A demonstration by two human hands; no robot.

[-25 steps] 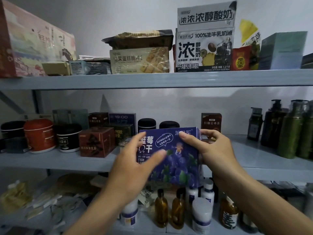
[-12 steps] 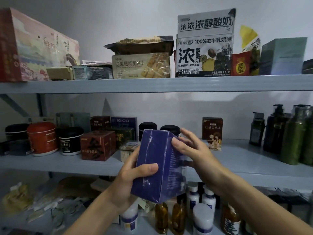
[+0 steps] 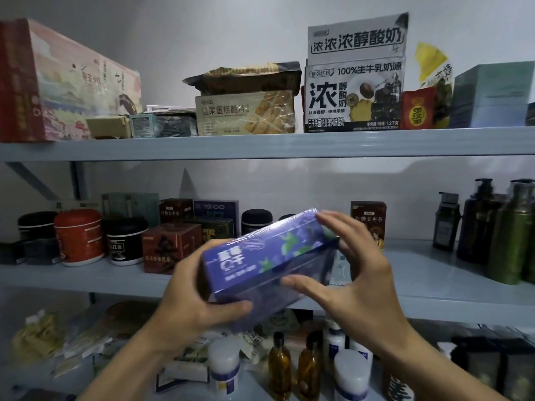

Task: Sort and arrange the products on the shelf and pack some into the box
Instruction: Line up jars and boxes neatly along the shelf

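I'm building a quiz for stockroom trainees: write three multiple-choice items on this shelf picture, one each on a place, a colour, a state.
1. The red jar stands on: A) top shelf B) middle shelf C) bottom shelf
2. The held box is: A) blue B) yellow C) white
3. The box is: A) lying on a shelf B) in one hand C) gripped by both hands
Answers: B, it sits left on the middle shelf; A, its wrapper is blue; C, left hand and right hand each grip an end.
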